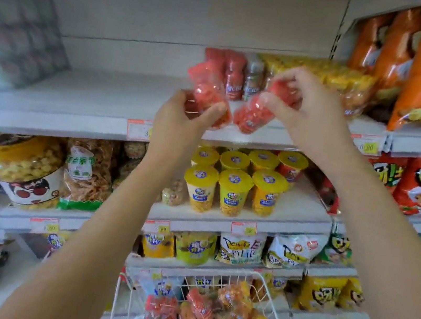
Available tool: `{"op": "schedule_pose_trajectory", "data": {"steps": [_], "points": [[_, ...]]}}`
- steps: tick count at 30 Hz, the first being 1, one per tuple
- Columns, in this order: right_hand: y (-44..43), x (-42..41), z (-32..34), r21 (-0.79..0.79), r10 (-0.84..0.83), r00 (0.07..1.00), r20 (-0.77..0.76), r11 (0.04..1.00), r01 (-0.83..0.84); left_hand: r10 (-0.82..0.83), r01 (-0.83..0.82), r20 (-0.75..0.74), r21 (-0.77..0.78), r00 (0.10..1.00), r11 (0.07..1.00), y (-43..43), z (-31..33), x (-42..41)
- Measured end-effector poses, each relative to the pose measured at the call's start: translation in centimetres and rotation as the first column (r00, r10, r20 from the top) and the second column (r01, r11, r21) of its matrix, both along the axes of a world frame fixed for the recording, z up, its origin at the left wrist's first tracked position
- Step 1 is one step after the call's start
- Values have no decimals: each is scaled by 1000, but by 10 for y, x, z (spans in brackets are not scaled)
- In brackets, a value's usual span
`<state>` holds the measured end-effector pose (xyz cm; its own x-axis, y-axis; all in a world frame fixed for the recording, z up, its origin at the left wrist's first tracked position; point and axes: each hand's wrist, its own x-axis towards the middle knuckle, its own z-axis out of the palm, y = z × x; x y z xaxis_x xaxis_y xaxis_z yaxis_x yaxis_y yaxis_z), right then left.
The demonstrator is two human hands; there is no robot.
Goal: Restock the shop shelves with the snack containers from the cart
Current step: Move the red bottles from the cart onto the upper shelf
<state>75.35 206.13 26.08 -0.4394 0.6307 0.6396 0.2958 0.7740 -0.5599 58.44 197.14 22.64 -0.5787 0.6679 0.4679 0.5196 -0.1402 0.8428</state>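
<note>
Both hands are up at the shelf [76,91]. L hand [179,121] is gripping 1 red snack container [208,87], R hand [307,114] is gripping a 2nd red container [252,115]. Both are tilting, bottoms nearly touching, by the shelf's front edge. Cart [262,280] below is holding more pkgs.

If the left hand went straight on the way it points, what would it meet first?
Probably the red bottles standing on the shelf, touched first by the red container the left hand grips. Depth is unclear.
</note>
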Motion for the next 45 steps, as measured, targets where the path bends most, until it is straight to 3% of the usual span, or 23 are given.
{"op": "schedule_pose_trajectory", "data": {"steps": [3, 6, 12, 20, 25, 33, 45], "points": [[26, -23, 28, 84, -70, 997, 19, 994, 68, 31, -35, -74, -55, 997, 998, 29, 27, -16], [56, -52, 43, 130, -126, 982, 142, 986, 108, 13, -24, -76, -145, 997, 989, 58, 38, -34], [101, -103, 37, 116, -136, 928, 346, 988, 101, 17, -55, -114, -339, 993, 939, 94, 32, -55], [110, -122, 6, -77, -135, 982, 129, 986, 146, 15, -96, -197, -409, 980, 907, 115, 29, -65], [111, -132, -16, -261, -223, 948, 225, 924, 280, -4, -114, -243, -467, 970, 877, 118, 32, -65], [106, -129, -18, -274, -235, 947, 221, 917, 291, 30, -144, -264, -428, 964, 892, 121, 26, -70], [88, -119, -7, -301, -244, 943, 227, 903, 306, 22, -202, -339, -507, 941, 838, 116, 34, -62]]}}
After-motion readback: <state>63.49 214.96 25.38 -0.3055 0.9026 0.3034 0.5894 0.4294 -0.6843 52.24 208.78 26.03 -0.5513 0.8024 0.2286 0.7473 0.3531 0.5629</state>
